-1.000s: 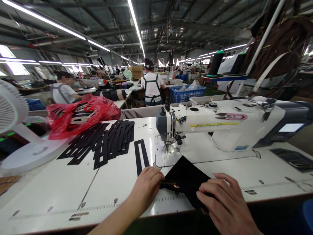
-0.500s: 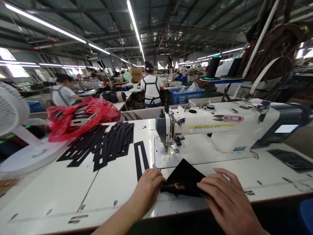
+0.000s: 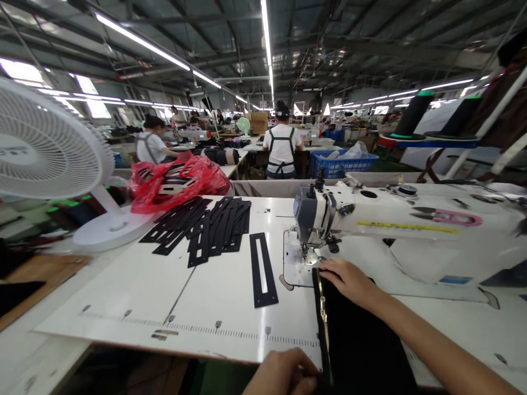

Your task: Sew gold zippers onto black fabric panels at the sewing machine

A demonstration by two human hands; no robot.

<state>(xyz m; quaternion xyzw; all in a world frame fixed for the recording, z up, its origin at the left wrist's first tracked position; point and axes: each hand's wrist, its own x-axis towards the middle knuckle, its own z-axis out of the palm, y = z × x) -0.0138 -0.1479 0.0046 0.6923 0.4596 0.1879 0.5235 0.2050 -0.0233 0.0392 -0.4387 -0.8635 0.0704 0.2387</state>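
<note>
A black fabric piece (image 3: pixel 362 340) with a gold zipper (image 3: pixel 323 310) along its left side lies lengthwise in front of the sewing machine (image 3: pixel 313 219). The zipper's pull sits partway along the teeth. My right hand (image 3: pixel 346 280) grips the fabric's far end, just short of the presser foot (image 3: pixel 309 257), with its fingers together. Down at the table's front edge, my left hand (image 3: pixel 286 373) is closed on the near end of the same piece; its fingertips are partly hidden. Left of the machine lies a single black strip with a long slot (image 3: pixel 263 269).
Several slotted black strips (image 3: pixel 218 227) are piled on the white table (image 3: pixel 123 285), beside a red plastic bag (image 3: pixel 181 181). A white fan (image 3: pixel 117 225) stands at the left. Pink-handled snips (image 3: pixel 453 216) rest on the machine. Co-workers sit beyond.
The black piece has been turned so its zipper runs toward the machine. My right hand went forward to the presser foot, my left back to the table edge. The view has swung left.
</note>
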